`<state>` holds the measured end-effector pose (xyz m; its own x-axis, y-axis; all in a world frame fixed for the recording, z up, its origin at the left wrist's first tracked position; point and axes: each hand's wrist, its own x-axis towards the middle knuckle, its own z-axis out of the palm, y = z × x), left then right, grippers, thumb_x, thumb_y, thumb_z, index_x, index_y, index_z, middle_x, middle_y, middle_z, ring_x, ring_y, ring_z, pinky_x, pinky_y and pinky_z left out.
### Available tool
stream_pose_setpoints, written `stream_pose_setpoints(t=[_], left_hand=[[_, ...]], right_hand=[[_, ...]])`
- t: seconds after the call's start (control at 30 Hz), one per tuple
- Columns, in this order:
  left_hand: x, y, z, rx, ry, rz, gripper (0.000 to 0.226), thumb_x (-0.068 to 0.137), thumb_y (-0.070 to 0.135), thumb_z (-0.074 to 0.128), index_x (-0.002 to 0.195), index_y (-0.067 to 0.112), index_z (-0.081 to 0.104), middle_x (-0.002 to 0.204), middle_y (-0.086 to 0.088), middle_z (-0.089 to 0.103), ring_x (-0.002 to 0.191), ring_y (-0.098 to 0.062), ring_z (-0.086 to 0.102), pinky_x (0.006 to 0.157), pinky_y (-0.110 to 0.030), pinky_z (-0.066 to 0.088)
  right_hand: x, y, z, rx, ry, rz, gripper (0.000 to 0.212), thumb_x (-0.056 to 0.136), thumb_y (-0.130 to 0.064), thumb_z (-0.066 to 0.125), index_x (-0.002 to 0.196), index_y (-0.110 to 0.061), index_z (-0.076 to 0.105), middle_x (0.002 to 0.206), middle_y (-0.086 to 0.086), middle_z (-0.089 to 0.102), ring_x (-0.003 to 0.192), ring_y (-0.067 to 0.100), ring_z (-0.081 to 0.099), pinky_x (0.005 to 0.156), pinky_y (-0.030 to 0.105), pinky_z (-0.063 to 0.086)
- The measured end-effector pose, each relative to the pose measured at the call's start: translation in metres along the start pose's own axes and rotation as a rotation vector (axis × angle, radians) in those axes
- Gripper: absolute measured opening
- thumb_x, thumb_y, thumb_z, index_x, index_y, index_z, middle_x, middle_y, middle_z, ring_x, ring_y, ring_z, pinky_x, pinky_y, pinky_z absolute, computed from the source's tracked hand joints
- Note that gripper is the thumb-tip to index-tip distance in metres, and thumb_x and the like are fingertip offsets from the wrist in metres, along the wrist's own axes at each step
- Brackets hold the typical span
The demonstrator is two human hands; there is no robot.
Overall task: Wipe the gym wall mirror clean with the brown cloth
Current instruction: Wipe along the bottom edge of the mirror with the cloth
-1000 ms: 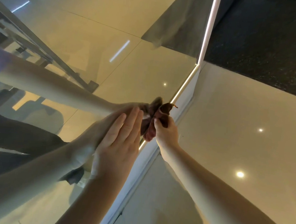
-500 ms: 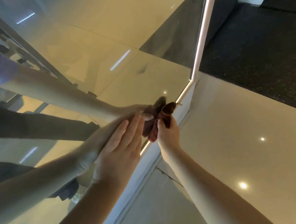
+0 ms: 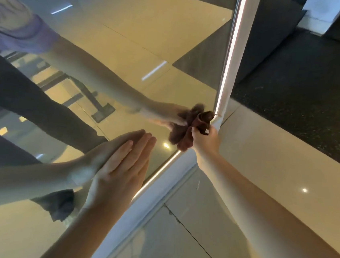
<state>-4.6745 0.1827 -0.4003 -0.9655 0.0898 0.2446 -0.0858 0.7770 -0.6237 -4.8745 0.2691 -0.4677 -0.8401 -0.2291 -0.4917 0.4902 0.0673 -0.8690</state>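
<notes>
I see a dark reddish-brown cloth (image 3: pixel 187 135) at centre. The mirror (image 3: pixel 134 20) reflects a purple sleeve (image 3: pixel 27 36) at 10 o'clock and black trousers (image 3: pixel 31 97) at 9. A white frame strip (image 3: pixel 239 52) with a glowing edge runs toward 12. Glossy cream floor tiles (image 3: pixel 275 171) lie at 4. Black flooring (image 3: pixel 305 90) with pale specks lies at 2.

Left hand (image 3: pixel 121 170), low centre of frame, is flat, fingers straight and together, forearm rising from the bottom edge. Right hand (image 3: pixel 205 142), just right of centre, grips the brown cloth (image 3: pixel 187 138), arm stretched from the lower right.
</notes>
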Motion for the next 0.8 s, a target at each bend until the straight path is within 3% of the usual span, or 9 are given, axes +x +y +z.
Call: stream_pose_setpoints(t=[0.07,0.13,0.27,0.33,0.43,0.53,0.63,0.73,0.8], left_hand=[[0.006,0.004,-0.006,-0.177,-0.037,-0.138,0.048,0.107,0.017,0.024,0.139,-0.008,0.05,0.148,-0.022,0.047,0.142,-0.025,0.03,0.122,-0.038,0.004],[0.008,0.007,-0.006,-0.321,-0.065,-0.199,0.058,0.109,0.017,0.004,0.141,-0.01,0.044,0.145,-0.025,0.048,0.138,-0.025,0.035,0.122,-0.036,0.006],[-0.005,0.006,0.009,-0.009,0.022,-0.046,0.051,0.107,0.006,0.005,0.146,-0.01,0.034,0.16,-0.018,0.023,0.146,-0.026,0.016,0.121,-0.037,0.007],[-0.003,0.006,0.008,0.069,0.018,-0.032,0.05,0.107,0.005,0.008,0.145,-0.005,0.038,0.157,-0.013,0.028,0.146,-0.026,0.014,0.12,-0.037,0.01],[0.0,0.007,0.011,0.085,0.075,-0.076,0.049,0.107,0.005,0.009,0.152,-0.012,0.014,0.157,-0.016,0.025,0.144,-0.025,0.014,0.121,-0.037,0.007],[-0.005,0.011,0.014,0.169,0.124,-0.071,0.049,0.106,0.005,0.012,0.151,-0.013,0.019,0.158,-0.011,0.028,0.147,-0.029,0.014,0.122,-0.04,0.005],[-0.003,0.013,0.014,0.178,0.105,-0.1,0.049,0.106,0.006,0.013,0.151,-0.012,0.02,0.155,-0.009,0.037,0.146,-0.029,0.022,0.12,-0.037,0.009],[-0.003,0.014,0.01,0.185,0.058,-0.106,0.05,0.106,0.007,0.012,0.151,-0.009,0.027,0.156,-0.01,0.039,0.144,-0.023,0.029,0.121,-0.038,0.008],[-0.008,0.017,0.013,0.206,0.072,-0.111,0.05,0.106,0.004,0.008,0.151,-0.01,0.022,0.157,-0.01,0.037,0.144,-0.024,0.028,0.121,-0.039,0.008]], right_hand=[[0.001,0.004,0.0,-0.031,-0.03,0.049,0.03,0.096,-0.016,0.054,0.126,-0.019,0.054,0.112,0.0,0.064,0.102,0.02,0.062,0.084,0.035,0.053],[0.004,-0.009,-0.005,-0.023,-0.022,-0.038,0.027,0.095,-0.014,0.055,0.122,-0.019,0.056,0.106,-0.002,0.064,0.099,0.017,0.062,0.075,0.028,0.049],[0.023,-0.041,-0.016,0.048,0.023,-0.229,0.019,0.095,-0.011,0.059,0.111,-0.022,0.055,0.101,-0.006,0.065,0.096,0.01,0.063,0.075,0.02,0.05],[0.033,-0.043,-0.018,0.047,0.059,-0.232,0.014,0.097,-0.008,0.057,0.106,-0.017,0.053,0.092,-0.007,0.062,0.088,0.008,0.062,0.064,0.012,0.046],[0.045,-0.035,-0.021,-0.002,0.075,-0.237,0.013,0.098,-0.003,0.054,0.106,-0.012,0.051,0.084,-0.008,0.057,0.074,0.003,0.055,0.051,0.005,0.042],[0.053,-0.02,-0.023,-0.077,0.082,-0.212,0.021,0.097,0.0,0.054,0.115,-0.01,0.053,0.098,-0.003,0.06,0.085,0.008,0.057,0.061,0.007,0.044],[0.056,-0.01,-0.021,-0.089,0.094,-0.2,0.025,0.097,-0.003,0.054,0.121,-0.012,0.054,0.107,-0.001,0.062,0.095,0.015,0.06,0.074,0.022,0.046],[0.051,0.0,-0.019,-0.125,0.061,-0.176,0.018,0.098,-0.006,0.054,0.114,-0.015,0.052,0.092,-0.006,0.061,0.075,0.007,0.057,0.05,0.009,0.043],[0.04,0.01,-0.016,-0.151,0.048,-0.168,0.019,0.098,-0.007,0.055,0.114,-0.016,0.051,0.092,-0.005,0.061,0.075,0.008,0.058,0.044,0.008,0.04]])
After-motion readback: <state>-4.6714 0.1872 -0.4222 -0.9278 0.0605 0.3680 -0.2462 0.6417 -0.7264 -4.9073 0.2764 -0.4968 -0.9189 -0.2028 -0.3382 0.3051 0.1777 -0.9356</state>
